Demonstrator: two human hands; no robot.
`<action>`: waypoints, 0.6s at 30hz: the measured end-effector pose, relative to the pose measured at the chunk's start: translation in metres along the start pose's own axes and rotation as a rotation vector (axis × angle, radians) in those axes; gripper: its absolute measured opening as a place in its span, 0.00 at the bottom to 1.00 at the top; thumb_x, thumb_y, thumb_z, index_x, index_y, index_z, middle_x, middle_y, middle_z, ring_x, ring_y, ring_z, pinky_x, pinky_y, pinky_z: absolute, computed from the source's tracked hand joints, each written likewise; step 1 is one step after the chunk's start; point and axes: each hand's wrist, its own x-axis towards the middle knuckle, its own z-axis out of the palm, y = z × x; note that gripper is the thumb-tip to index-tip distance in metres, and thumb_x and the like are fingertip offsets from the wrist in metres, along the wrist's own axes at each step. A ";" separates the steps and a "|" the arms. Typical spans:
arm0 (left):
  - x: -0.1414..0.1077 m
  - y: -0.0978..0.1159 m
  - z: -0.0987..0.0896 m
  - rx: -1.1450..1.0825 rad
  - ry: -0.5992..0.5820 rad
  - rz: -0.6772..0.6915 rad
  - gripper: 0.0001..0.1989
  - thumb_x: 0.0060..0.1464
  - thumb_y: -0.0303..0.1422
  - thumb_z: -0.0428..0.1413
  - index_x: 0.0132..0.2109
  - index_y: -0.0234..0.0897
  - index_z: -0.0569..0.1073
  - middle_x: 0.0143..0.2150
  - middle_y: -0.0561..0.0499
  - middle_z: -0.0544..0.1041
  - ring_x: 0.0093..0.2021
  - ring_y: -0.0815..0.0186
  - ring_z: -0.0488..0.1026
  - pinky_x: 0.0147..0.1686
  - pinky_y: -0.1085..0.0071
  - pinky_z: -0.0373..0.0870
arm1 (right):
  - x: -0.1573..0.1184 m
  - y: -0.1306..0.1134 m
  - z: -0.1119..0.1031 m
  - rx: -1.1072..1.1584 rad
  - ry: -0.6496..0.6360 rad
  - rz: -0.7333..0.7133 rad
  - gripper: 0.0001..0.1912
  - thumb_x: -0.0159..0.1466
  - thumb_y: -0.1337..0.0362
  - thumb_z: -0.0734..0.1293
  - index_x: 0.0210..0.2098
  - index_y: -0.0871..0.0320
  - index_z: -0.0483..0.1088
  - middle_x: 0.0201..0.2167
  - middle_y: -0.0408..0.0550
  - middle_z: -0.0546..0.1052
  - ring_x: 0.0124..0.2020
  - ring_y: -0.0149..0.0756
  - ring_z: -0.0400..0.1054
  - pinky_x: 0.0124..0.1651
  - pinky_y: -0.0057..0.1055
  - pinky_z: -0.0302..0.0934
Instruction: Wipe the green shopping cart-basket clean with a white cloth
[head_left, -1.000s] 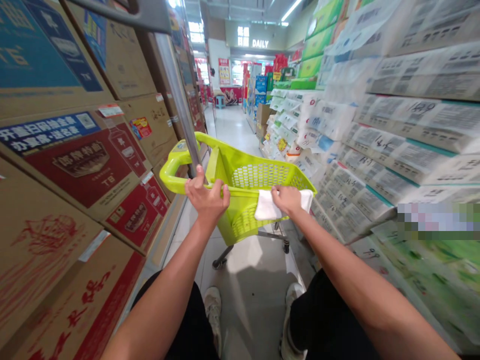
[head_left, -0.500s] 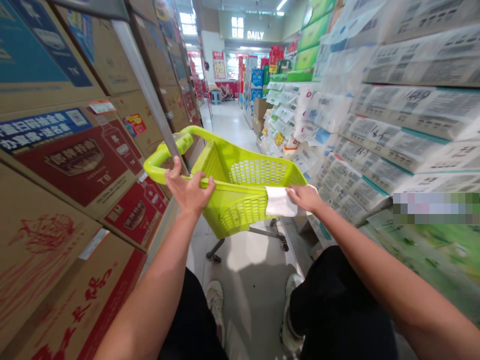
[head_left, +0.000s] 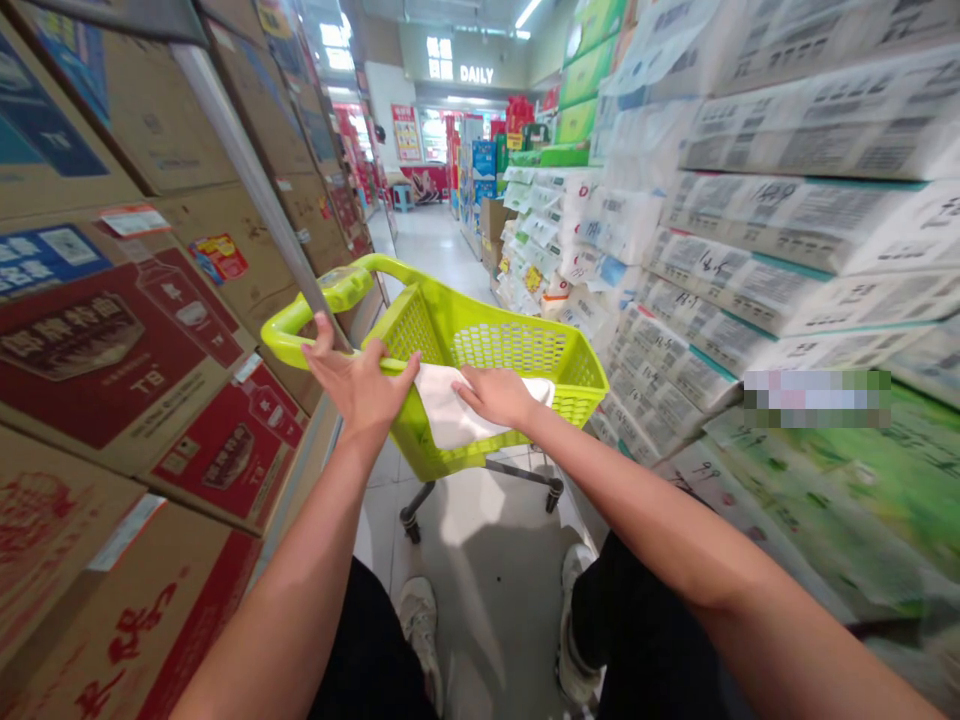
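Observation:
A lime-green shopping cart (head_left: 510,335) stands sideways in front of me on dark legs with casters. My left hand (head_left: 360,375) grips the cart's near rim by the handle end, thumb and fingers bent over the edge. My right hand (head_left: 499,397) presses a white cloth (head_left: 442,405) onto the near rim, close to my left hand. The cloth drapes down over the outer side wall, and part of it lies beneath my palm and fingers. The cart's basket holds nothing that I can see.
Stacked cartons (head_left: 202,450) line the left side, with a slanted metal pole (head_left: 247,170) before them. On the right rise piles of white paper packs (head_left: 750,260) and green packs (head_left: 840,500). A tiled aisle (head_left: 435,240) runs ahead, past a blue stool (head_left: 403,197).
My right hand has slid the cloth leftward along the near rim, from the cart's far right corner to beside my left hand. My left hand keeps its hold; the view has shifted slightly right.

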 end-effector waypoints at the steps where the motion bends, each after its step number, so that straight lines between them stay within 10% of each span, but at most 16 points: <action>1: 0.002 0.002 0.000 0.028 0.026 -0.021 0.17 0.54 0.47 0.62 0.40 0.36 0.75 0.77 0.43 0.47 0.77 0.39 0.31 0.73 0.39 0.28 | -0.003 0.006 0.000 -0.011 -0.020 -0.013 0.29 0.75 0.44 0.47 0.58 0.55 0.67 0.49 0.55 0.81 0.47 0.47 0.76 0.47 0.35 0.62; 13: 0.026 -0.038 0.035 0.020 -0.009 -0.235 0.30 0.58 0.50 0.59 0.59 0.34 0.71 0.79 0.37 0.34 0.76 0.32 0.33 0.70 0.32 0.32 | -0.086 0.067 -0.006 -0.094 -0.174 0.036 0.28 0.76 0.48 0.48 0.52 0.58 0.71 0.41 0.56 0.82 0.43 0.46 0.77 0.44 0.33 0.61; 18: 0.001 0.007 0.066 -0.002 0.021 -0.386 0.36 0.61 0.47 0.58 0.69 0.35 0.60 0.77 0.33 0.37 0.76 0.36 0.38 0.71 0.41 0.44 | -0.107 0.051 -0.007 -0.024 -0.188 0.013 0.28 0.75 0.46 0.49 0.58 0.58 0.67 0.42 0.57 0.81 0.43 0.48 0.77 0.45 0.36 0.63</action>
